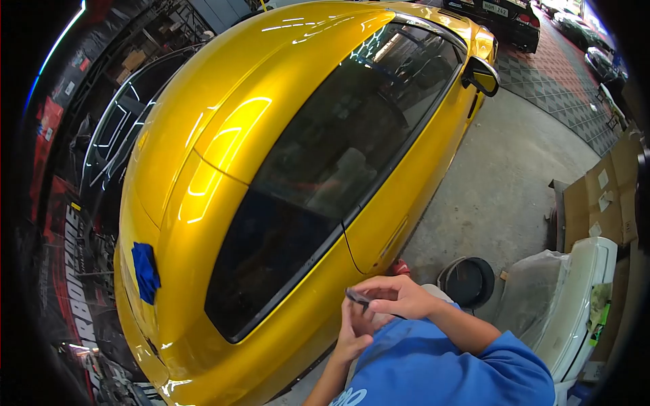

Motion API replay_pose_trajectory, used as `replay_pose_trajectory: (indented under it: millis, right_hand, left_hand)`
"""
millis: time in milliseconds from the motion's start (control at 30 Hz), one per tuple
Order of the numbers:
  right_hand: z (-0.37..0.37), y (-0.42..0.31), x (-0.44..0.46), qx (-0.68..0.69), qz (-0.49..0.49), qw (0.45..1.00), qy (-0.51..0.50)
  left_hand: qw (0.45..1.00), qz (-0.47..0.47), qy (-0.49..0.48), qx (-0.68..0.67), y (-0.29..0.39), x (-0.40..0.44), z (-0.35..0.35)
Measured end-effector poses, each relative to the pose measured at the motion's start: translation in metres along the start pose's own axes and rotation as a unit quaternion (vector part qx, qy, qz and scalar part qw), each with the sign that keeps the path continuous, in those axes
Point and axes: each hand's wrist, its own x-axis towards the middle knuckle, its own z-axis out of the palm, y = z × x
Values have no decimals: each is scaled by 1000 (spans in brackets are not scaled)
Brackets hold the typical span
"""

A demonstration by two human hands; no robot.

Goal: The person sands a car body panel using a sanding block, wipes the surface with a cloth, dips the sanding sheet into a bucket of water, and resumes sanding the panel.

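In front of my blue shirt (440, 365) both hands are together at a small dark, flat object (357, 296); its exact kind does not show. My right hand (403, 296) pinches it from above with bent fingers. Just below, my left hand (353, 333) has its fingers closed at the object's lower side. Close beyond my hands is the side of a glossy yellow car (298, 325), with dark side glass (305, 183). A blue cloth (145, 273) lies crumpled on the car's rear.
A black round tub (467, 283) stands on the concrete floor near my right arm. Cardboard boxes (602, 189) and a white appliance-like panel (589, 298) line the right side. A side mirror (482, 76) sticks out from the car. A black car (497, 20) is parked beyond.
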Motion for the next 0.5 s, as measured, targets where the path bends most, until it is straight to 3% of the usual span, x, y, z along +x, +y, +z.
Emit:
replay_pose_trajectory:
  millis: [67,133,167,267,300,333,367,400,433,467,500]
  right_hand:
    - [23,20,-15,-276,-88,947,140]
    - [41,41,-31,-523,-152,810,216]
    - [47,49,-39,-585,-133,775,198]
    - [34,58,-60,-557,-159,803,140]
    - [10,58,-60,-449,-82,881,121]
    - [6,68,-75,-290,36,890,351]
    - [-40,91,-85,-300,-21,865,401]
    - [-97,140,-100,-257,-8,840,478]
    - [-111,141,-118,-312,40,785,534]
    - [-159,197,-145,-374,35,737,561]
    - [-217,276,-181,-346,79,728,587]
  left_hand:
    - [1000,-15,19,8,-29,-18,-16]
    - [999,-37,39,-7,-50,-32,-27]
    - [984,-130,113,-42,-55,-42,-33]
    - [964,-136,215,-81,-57,-58,-35]
    - [967,-110,213,-89,-48,-65,-26]
    - [968,-81,229,-60,-44,-71,-30]
    - [967,-56,247,-31,-41,-84,-35]
    - [964,-33,266,-3,-39,-100,-40]
    - [954,-9,295,49,-37,-112,-52]
    - [942,-11,320,99,-32,-124,-62]
    - [928,-15,341,149,-26,-138,-73]
